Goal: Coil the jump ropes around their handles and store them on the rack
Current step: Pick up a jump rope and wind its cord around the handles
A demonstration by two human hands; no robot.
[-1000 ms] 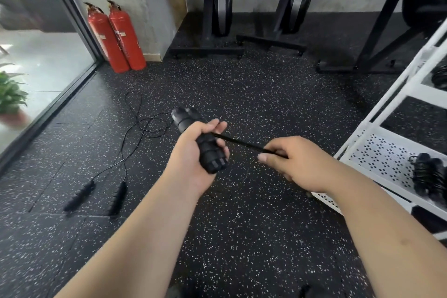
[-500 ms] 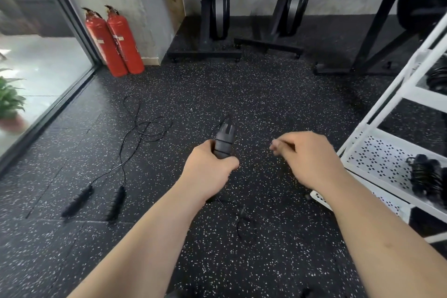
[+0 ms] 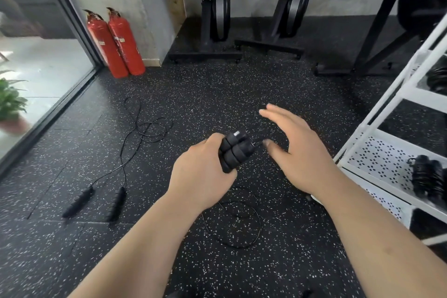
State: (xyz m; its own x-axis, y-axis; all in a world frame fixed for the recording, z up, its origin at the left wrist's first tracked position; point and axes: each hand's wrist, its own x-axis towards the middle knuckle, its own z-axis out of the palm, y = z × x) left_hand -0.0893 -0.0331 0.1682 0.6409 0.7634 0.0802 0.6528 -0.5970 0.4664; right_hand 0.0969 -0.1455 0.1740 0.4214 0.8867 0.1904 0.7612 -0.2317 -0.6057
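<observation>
Left hand (image 3: 203,172) clamps its fingers round both handles (image 3: 235,150), bunched together over the floor (image 3: 242,94) so the slack cord (image 3: 238,247) below has a core to wrap on, while the right hand (image 3: 300,155) hangs just beside, fingers straight and apart, probably between wraps.

The black, white-flecked floor (image 3: 217,94) carries a white rack (image 3: 377,128). Well left of the rack an uncoiled jump rope (image 3: 142,126) lies tangled, its two handles (image 3: 117,203) side by side. Between that rope and the rack lies a thin loop of cord (image 3: 259,225). Far left of the rack stand two red fire extinguishers (image 3: 116,43). Coiled ropes (image 3: 425,176) rest on the rack's perforated shelf.
</observation>
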